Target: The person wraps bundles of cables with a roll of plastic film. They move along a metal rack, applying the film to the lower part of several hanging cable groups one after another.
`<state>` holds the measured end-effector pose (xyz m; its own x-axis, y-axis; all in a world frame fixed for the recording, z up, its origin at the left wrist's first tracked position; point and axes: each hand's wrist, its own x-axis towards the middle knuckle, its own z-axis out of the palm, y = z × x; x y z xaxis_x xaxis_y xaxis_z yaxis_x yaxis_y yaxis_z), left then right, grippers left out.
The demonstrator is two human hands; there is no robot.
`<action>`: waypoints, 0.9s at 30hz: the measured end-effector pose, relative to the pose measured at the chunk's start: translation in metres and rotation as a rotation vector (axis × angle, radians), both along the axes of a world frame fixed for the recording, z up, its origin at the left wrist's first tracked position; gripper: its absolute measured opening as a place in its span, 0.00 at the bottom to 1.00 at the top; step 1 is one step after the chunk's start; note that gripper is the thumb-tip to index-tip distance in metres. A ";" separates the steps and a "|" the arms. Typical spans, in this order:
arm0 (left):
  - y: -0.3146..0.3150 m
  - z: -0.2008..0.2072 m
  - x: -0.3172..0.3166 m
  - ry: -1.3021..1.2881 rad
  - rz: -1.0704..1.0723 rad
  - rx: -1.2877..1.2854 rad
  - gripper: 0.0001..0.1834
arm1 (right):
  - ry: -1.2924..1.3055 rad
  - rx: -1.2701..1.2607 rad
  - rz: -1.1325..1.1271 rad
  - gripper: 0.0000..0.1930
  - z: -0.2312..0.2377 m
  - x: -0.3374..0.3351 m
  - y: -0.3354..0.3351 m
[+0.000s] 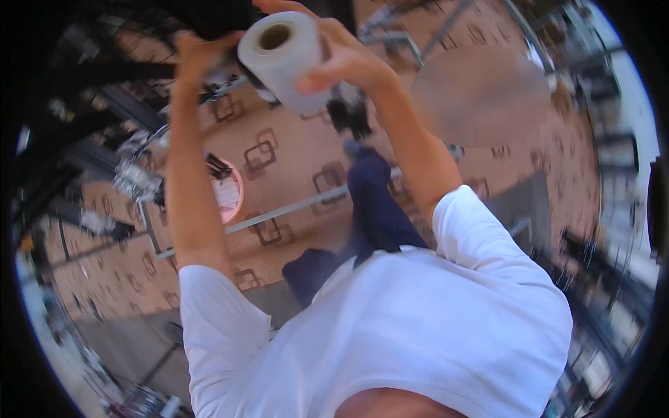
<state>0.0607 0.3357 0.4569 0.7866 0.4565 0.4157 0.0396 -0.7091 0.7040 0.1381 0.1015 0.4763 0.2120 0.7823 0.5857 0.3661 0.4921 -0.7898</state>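
Up ahead of me, my right hand point(345, 59) is wrapped round a roll of clear stretch film point(289, 73), thumb on its near side. The roll's brown cardboard core faces up toward me. My left hand point(198, 56) is raised to the left of the roll, against a large dark object point(209, 14) at the top of the view. Motion smears its fingers, so what they grip cannot be made out. Both arms are stretched out at about the same height.
Metal rails point(300, 205) cross below my arms over a patterned brown carpet point(261, 157). A round pink basket point(233, 191) with dark items sits by my left forearm. Clear-plastic-wrapped items point(139, 181) hang at left. Dark racks line the right side.
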 end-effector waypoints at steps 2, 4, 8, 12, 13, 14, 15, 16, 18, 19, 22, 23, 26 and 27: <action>-0.024 0.024 -0.010 0.102 -0.121 0.073 0.15 | 0.435 -0.171 -0.096 0.35 -0.041 -0.014 -0.091; -0.006 0.005 0.005 -0.030 -0.167 0.091 0.08 | 0.868 0.012 -0.121 0.37 -0.101 -0.039 -0.175; 0.042 -0.022 0.018 -0.155 -0.096 -0.039 0.10 | 1.305 -0.205 -0.558 0.32 -0.259 -0.113 -0.268; 0.167 -0.043 -0.008 -0.244 -0.177 -0.138 0.09 | 0.985 -1.110 -0.949 0.36 -0.399 -0.151 -0.303; 0.205 -0.045 -0.023 -0.247 -0.171 -0.080 0.11 | 0.771 -1.338 -0.953 0.37 -0.430 -0.147 -0.308; 0.200 -0.044 -0.026 -0.311 -0.192 -0.160 0.11 | 0.444 -1.542 -0.788 0.41 -0.459 -0.149 -0.320; 0.184 -0.038 -0.022 -0.348 -0.222 -0.219 0.12 | 0.072 -1.686 -0.620 0.45 -0.488 -0.141 -0.336; 0.167 -0.028 -0.018 -0.382 -0.251 -0.276 0.14 | -0.148 -1.724 -0.376 0.47 -0.520 -0.141 -0.356; 0.077 -0.008 -0.016 -0.368 -0.332 -0.327 0.24 | -0.265 -1.816 -0.224 0.46 -0.551 -0.136 -0.398; 0.056 -0.002 -0.004 -0.348 -0.403 -0.356 0.30 | -0.239 -1.887 -0.216 0.46 -0.562 -0.148 -0.420; 0.059 -0.008 -0.030 -0.403 -0.287 -0.346 0.34 | -0.218 -2.062 -0.184 0.44 -0.600 -0.143 -0.471; 0.067 -0.011 -0.038 -0.416 -0.235 -0.333 0.35 | -0.212 -2.102 -0.194 0.44 -0.613 -0.139 -0.480; 0.062 -0.018 -0.025 -0.468 -0.207 -0.368 0.36 | -0.155 -2.173 -0.217 0.42 -0.640 -0.135 -0.487; 0.063 -0.020 -0.027 -0.471 -0.215 -0.364 0.36 | -0.147 -2.193 -0.214 0.41 -0.640 -0.128 -0.495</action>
